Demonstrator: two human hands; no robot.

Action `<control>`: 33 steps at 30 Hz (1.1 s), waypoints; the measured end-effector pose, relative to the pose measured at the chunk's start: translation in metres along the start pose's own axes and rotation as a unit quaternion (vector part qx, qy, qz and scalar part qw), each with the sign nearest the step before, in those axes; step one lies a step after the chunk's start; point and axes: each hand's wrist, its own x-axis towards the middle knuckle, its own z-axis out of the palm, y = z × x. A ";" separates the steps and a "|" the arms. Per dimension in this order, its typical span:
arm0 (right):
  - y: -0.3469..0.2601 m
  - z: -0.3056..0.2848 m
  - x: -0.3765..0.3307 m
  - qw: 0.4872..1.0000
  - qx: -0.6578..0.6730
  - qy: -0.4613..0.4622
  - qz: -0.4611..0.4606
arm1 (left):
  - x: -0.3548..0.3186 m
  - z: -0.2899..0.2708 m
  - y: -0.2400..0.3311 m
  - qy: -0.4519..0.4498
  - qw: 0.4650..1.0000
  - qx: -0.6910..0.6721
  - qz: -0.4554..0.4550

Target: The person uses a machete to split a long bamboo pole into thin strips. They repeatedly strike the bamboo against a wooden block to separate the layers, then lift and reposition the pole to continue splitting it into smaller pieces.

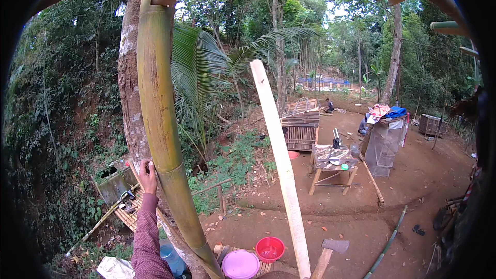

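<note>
Left hand (148, 174) up against the thick green bamboo pole (160, 124), at its left flank, about where the pole crosses in front of the big tree trunk (129, 77). Fingers curl toward the pole's surface; whether the grip wraps round it or only rests on it, cannot tell from this angle. Arm in a dark red patterned sleeve (146, 237) rises straight from the lower edge, elbow low, wrist extended upward. Right hand not in view.

The pole stands near upright, foot on the ground by the basins, top curving away under other bamboo overhead. Judged: fresh green culm, thick-walled, so heavy and stiff; skin smooth and waxy, likely slippery under a bare palm. Best hold looks to be at a node ring, where the ridge gives purchase, both hands spread apart along the length.

Just right of it leans a pale split plank (281, 165), lighter, flat-faced. An axe (330, 250) stands beside the plank's foot. Red basin (269, 248) and pink basin (241, 264) on the ground between pole and plank. Blue water jug (170, 258) near the sleeve. Beyond, well apart on bare red earth: small wooden bench (332, 163), bamboo crate (300, 129).
</note>
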 end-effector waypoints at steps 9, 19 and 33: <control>-0.076 0.018 0.027 0.977 -0.006 -0.208 -0.043 | 0.005 -0.008 0.020 -0.082 0.995 0.025 -0.053; -0.113 0.056 0.041 0.939 0.000 -0.343 -0.016 | 0.008 -0.005 0.045 -0.108 0.990 0.050 -0.071; -0.137 0.099 0.063 0.888 0.022 -0.459 -0.012 | 0.008 -0.004 0.050 -0.121 0.985 0.102 -0.061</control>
